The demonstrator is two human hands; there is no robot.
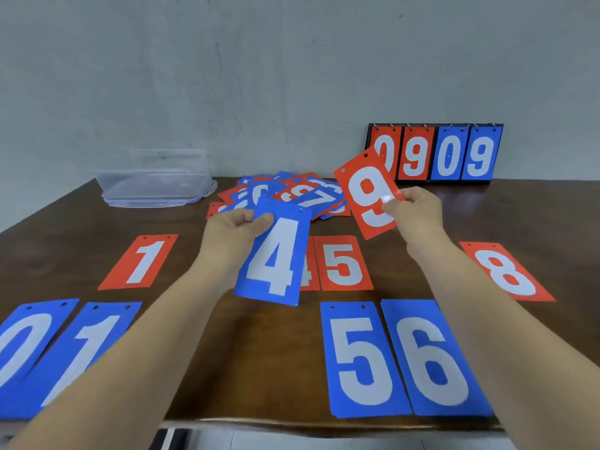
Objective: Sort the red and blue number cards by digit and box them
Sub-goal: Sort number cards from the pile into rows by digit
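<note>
Blue cards [363, 358]: 0, 1, 4, 5, 6; red cards [344, 264]: 1, 5, 8, 9; scoreboard [435, 154]: 0909

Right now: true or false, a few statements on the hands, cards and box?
1. The left hand holds the blue 4 card. True.
2. The right hand holds a blue card. False: it pinches the red 9 card.
3. Cards are already boxed. False: the clear box shows no cards inside.
4. The red 5 card lies flat on the table, beyond the blue 5 card. True.
</note>
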